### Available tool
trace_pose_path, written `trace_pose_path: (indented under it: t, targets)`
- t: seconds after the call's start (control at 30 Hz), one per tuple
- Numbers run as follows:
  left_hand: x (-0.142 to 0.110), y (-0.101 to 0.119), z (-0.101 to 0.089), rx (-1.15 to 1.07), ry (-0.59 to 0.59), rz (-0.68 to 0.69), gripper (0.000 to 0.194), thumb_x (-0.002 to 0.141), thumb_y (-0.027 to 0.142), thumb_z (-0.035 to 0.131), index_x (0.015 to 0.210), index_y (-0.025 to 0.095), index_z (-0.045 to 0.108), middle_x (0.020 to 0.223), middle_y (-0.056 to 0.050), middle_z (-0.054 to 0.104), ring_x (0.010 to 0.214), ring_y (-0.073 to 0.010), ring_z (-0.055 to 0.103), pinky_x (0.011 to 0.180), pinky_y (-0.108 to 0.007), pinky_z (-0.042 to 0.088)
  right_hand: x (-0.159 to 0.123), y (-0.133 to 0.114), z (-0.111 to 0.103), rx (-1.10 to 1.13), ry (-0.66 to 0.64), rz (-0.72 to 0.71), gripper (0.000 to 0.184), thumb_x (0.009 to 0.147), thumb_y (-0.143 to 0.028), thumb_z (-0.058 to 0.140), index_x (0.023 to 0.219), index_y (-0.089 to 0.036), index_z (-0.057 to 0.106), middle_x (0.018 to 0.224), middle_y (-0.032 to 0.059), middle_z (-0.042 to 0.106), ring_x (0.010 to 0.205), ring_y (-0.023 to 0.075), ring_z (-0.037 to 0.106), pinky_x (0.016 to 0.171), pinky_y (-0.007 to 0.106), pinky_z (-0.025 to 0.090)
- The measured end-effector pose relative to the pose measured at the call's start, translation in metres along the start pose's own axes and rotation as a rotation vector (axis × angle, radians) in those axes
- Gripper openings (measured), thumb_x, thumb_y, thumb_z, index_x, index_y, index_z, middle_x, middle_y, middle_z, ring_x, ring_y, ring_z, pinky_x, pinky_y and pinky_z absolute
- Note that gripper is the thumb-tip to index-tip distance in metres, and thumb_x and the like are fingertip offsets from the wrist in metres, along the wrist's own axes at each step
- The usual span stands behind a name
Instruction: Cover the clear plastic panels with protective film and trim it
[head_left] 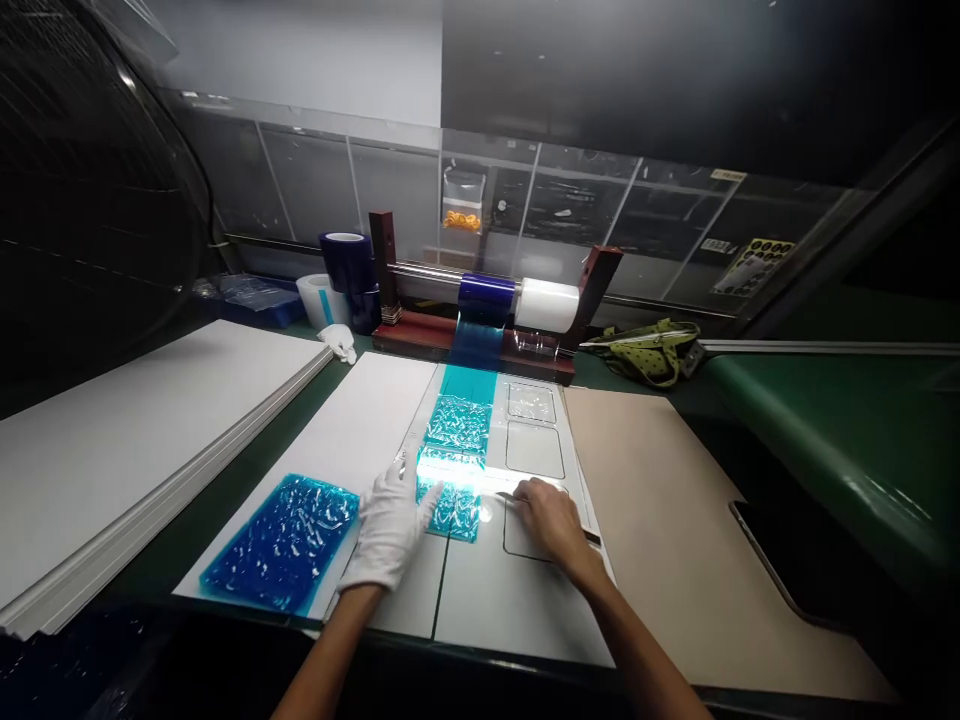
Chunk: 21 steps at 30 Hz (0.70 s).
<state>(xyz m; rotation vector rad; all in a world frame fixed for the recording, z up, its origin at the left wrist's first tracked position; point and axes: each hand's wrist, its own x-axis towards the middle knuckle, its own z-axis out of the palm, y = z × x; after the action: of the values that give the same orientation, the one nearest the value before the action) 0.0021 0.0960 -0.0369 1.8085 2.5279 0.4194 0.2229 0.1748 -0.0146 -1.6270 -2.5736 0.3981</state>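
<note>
My left hand (388,525) wears a white glove and lies with fingers spread at the left edge of a translucent blue film strip (459,425). The strip runs down from a blue film roll (486,296) over a white board (480,590) with dark outlines. Right of the strip, my bare right hand (551,515) is closed around a slim knife (591,537); its blade tip points left towards the film, and I cannot tell whether it touches. A stack of cut blue film pieces (281,545) lies to the left of my gloved hand.
A dark red wooden stand (420,335) carries the blue roll and a whitish roll (547,305). White sheets (150,400) are stacked left. Brown board (645,520) and a phone (780,565) lie right. A green dotted pouch (649,352) and spare blue rolls (349,265) stand behind.
</note>
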Motion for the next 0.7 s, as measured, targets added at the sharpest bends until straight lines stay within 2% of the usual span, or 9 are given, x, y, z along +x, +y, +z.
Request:
trace_pose_path:
  t: [0.1,0.17,0.23,0.3,0.37,0.43,0.53,0.6,0.7]
  targets:
    - [-0.024,0.011,0.007,-0.014,-0.054,0.057,0.093,0.082,0.068,0.044,0.149,0.01,0.014,0.15,-0.019,0.028,0.139,-0.0292,0.027,0.109,-0.044,0.033,-0.003,-0.017,0.013,0.084,-0.005,0.011,0.018,0.088,-0.015,0.049,0.093,-0.019,0.066,0.097,0.007,0.067,0.084,0.0209,0.061,0.063,0.028,0.03]
    - [-0.034,0.015,0.016,-0.006,-0.098,0.067,0.11,0.07,0.074,0.055,0.149,0.009,0.015,0.151,-0.02,0.027,0.139,-0.0334,0.026,0.109,-0.05,0.032,-0.004,-0.025,0.015,0.152,-0.001,0.013,0.019,0.087,-0.014,0.048,0.093,-0.018,0.066,0.098,0.0083,0.066,0.085,0.0218,0.06,0.064,0.029,0.03]
    - [-0.038,0.016,0.024,0.013,-0.106,0.057,0.116,0.063,0.073,0.062,0.149,0.009,0.016,0.151,-0.021,0.027,0.138,-0.0384,0.025,0.108,-0.057,0.031,-0.007,-0.028,0.012,0.234,0.005,0.011,0.018,0.086,-0.013,0.048,0.091,-0.017,0.065,0.096,0.0081,0.067,0.087,0.022,0.06,0.067,0.029,0.032]
    - [-0.035,0.016,0.026,0.036,-0.074,0.048,0.103,0.072,0.058,0.062,0.149,0.009,0.014,0.152,-0.02,0.024,0.139,-0.0373,0.025,0.108,-0.056,0.031,-0.011,-0.028,0.006,0.331,0.013,0.006,0.017,0.086,-0.015,0.049,0.089,-0.018,0.065,0.095,0.0066,0.067,0.089,0.0211,0.06,0.07,0.029,0.034]
    - [-0.029,0.014,0.026,0.068,-0.014,0.049,0.081,0.082,0.031,0.053,0.149,0.009,0.015,0.153,-0.019,0.022,0.14,-0.0333,0.024,0.11,-0.052,0.03,-0.017,-0.025,0.001,0.439,0.011,0.004,0.016,0.088,-0.02,0.048,0.089,-0.018,0.064,0.093,0.005,0.067,0.09,0.0196,0.06,0.073,0.029,0.036]
    - [-0.026,0.013,0.024,0.104,0.043,0.066,0.072,0.08,0.011,0.044,0.148,0.009,0.021,0.154,-0.018,0.021,0.141,-0.0326,0.021,0.111,-0.053,0.027,-0.023,-0.02,0.001,0.554,-0.019,0.016,0.019,0.088,-0.031,0.05,0.091,-0.018,0.063,0.09,0.0045,0.067,0.083,0.0178,0.061,0.071,0.027,0.039]
    - [-0.035,0.017,0.027,0.143,0.102,0.101,0.067,0.077,0.002,0.039,0.144,0.009,0.034,0.153,-0.019,0.022,0.142,-0.0365,0.018,0.11,-0.059,0.026,-0.034,-0.015,0.013,0.775,-0.141,0.055,0.039,0.084,-0.052,0.055,0.092,-0.015,0.061,0.081,0.0036,0.065,0.062,0.0131,0.059,0.061,0.025,0.042]
    - [-0.055,0.023,0.03,0.152,0.127,0.124,0.071,0.072,-0.002,0.04,0.142,0.013,0.039,0.152,-0.018,0.025,0.141,-0.037,0.02,0.109,-0.061,0.029,-0.043,-0.016,0.024,0.992,-0.229,0.096,0.048,0.077,-0.062,0.058,0.083,-0.014,0.06,0.07,0.0003,0.059,0.052,0.0096,0.051,0.054,0.024,0.039]
    - [-0.099,0.031,0.03,0.128,0.172,0.161,0.085,0.067,0.002,0.051,0.148,0.018,0.027,0.154,-0.018,0.021,0.142,-0.038,0.017,0.107,-0.061,0.031,-0.06,-0.02,0.035,1.229,-0.276,0.172,0.05,0.064,-0.065,0.068,0.067,-0.018,0.05,0.052,-0.0078,0.039,0.045,0.0062,0.033,0.046,0.021,0.028]
